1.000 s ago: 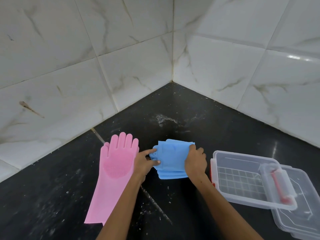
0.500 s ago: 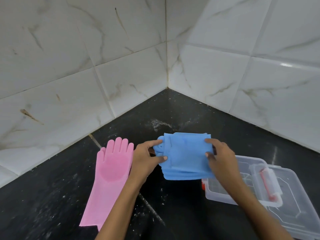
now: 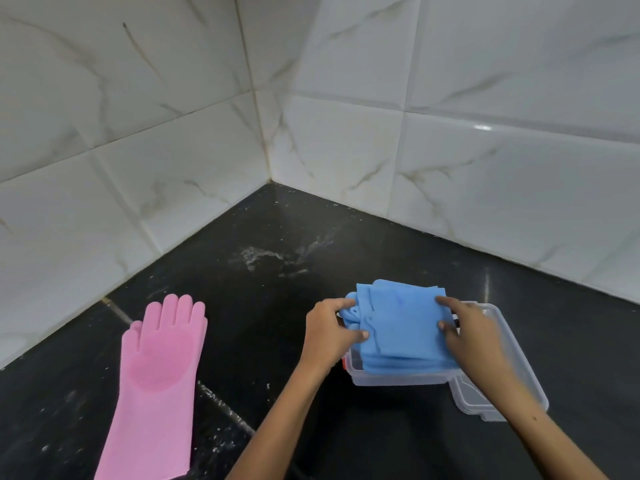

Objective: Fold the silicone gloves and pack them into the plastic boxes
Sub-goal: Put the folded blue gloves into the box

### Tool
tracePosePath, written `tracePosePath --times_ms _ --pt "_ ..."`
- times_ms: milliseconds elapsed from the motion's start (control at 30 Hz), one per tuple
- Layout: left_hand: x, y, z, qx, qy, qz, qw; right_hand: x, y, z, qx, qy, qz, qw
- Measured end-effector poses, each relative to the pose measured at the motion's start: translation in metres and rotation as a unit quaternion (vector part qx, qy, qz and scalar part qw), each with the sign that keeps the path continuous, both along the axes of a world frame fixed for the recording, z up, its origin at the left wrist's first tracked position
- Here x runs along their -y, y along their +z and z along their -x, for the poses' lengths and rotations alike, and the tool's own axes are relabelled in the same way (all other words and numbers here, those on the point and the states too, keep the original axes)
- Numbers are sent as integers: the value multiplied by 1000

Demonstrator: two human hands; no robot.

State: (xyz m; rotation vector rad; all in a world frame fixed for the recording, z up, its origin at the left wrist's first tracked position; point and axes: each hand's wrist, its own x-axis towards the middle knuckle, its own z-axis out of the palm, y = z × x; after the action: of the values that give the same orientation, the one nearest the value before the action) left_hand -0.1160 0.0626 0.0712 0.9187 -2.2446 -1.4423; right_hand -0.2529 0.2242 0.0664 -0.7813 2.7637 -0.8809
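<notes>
A clear plastic box (image 3: pixel 398 377) sits on the black worktop (image 3: pixel 277 306), right of the pink glove (image 3: pixel 157 368). The folded blue glove (image 3: pixel 403 327) is held over the box's open top, its lower layers at or just inside the rim; whether it rests on the bottom cannot be told. A second clear piece, a box or a lid (image 3: pixel 485 407), lies touching the box's right side. The left hand (image 3: pixel 329 336) pinches the blue glove's left edge, thumb on top; the right hand (image 3: pixel 474 336) grips its right edge, fingers (image 3: pixel 446 301) curled over it. The pink glove lies flat and unfolded, well left of the box, its long axis running from the near edge toward the tiled wall (image 3: pixel 138 150), fingertips toward the wall, bristled palm up.
</notes>
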Motion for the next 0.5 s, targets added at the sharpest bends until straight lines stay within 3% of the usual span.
tracePosePath --times_ms 300,367,433,500 --pt "-12 -11 5 24 9 95 995 0 -20 -5 -29 44 -26 998" --pt "-15 -13 6 31 9 103 994 0 -23 -7 -69 61 -57 994" --pt "-18 -16 7 33 10 118 992 0 -25 -12 -125 109 -79 983" --pt "-21 -18 7 33 8 135 990 3 -27 -16 -123 195 -114 966"
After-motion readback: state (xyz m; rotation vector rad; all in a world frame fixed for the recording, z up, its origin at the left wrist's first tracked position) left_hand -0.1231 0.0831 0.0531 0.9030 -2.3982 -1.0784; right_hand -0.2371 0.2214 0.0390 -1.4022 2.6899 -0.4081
